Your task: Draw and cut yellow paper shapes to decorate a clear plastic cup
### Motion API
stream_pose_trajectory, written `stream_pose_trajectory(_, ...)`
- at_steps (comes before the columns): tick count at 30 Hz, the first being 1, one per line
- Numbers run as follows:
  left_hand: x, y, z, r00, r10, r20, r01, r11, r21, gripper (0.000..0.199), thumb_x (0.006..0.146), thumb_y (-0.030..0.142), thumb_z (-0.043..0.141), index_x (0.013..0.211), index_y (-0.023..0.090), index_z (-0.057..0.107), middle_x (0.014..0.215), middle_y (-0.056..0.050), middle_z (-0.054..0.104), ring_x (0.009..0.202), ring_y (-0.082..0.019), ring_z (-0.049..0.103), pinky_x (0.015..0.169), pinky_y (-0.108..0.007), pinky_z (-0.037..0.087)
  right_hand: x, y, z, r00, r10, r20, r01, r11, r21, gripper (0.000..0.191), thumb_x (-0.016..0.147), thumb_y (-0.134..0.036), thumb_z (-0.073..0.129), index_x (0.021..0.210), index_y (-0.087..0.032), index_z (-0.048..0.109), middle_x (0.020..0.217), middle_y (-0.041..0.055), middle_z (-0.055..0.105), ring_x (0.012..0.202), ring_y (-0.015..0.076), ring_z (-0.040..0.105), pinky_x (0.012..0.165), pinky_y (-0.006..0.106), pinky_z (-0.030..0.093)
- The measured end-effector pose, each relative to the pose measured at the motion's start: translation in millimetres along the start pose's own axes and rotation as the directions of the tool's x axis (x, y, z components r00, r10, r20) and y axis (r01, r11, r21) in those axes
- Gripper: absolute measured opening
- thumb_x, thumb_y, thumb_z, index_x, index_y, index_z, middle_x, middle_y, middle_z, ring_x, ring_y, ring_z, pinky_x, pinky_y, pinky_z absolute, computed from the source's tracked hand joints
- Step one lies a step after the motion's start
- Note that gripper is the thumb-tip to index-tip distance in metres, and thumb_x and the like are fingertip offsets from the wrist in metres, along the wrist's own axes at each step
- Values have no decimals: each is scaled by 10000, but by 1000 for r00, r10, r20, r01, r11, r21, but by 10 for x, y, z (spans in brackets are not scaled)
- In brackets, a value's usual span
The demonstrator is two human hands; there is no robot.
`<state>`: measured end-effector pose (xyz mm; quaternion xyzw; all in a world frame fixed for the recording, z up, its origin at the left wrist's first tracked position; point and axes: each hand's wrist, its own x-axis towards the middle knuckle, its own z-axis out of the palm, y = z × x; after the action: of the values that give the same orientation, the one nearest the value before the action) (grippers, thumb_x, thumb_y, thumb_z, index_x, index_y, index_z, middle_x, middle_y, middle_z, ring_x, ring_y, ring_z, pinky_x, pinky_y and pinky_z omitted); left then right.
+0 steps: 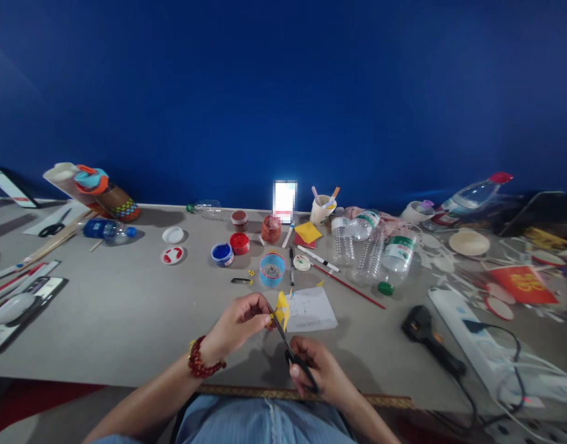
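Note:
Near the table's front edge, my right hand [314, 367] is closed round the black handles of a pair of scissors [280, 331]. The blades point up and to the left, against a yellow paper piece [282, 310]. My left hand [246, 320], with a red beaded bracelet [201, 364] at the wrist, pinches a small yellow bit at the blades' left side. Behind the yellow piece lies a white paper sheet [311, 309] with faint marks. Whether the blades are closed on the paper is too small to tell.
Blue [222, 254] and red paint jars [240, 243] and a light blue cup [272, 270] stand beyond my hands. Plastic bottles [398, 254], a glue gun [431, 339] and a power strip [468, 345] are at the right. A blue-labelled bottle [103, 229] lies at the left.

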<state>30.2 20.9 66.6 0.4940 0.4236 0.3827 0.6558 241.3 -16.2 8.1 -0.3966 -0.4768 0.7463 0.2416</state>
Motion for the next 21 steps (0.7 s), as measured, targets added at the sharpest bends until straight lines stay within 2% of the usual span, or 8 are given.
stream_pose_trajectory(4, 2, -9, 3, 1000, 1, -2, -1, 1000, -18, 243, 799, 355, 674, 769, 145, 554, 732, -20, 605, 698, -134, 550, 680, -258, 417, 9, 63, -22, 999, -31, 22, 32, 999, -6, 595, 630, -736, 681, 718, -203, 431, 440, -74, 495, 375, 64, 413, 399, 176, 268)
stream_pose_trajectory(21, 23, -26, 16, 1000, 10, -1, -10, 1000, -5, 260, 809, 375, 665, 768, 146, 549, 732, -27, 612, 698, -137, 557, 670, -256, 420, 16, 41, -37, 999, -49, 19, 49, 999, -2, 618, 608, -754, 683, 717, -204, 424, 453, -85, 460, 383, 61, 399, 401, 179, 262)
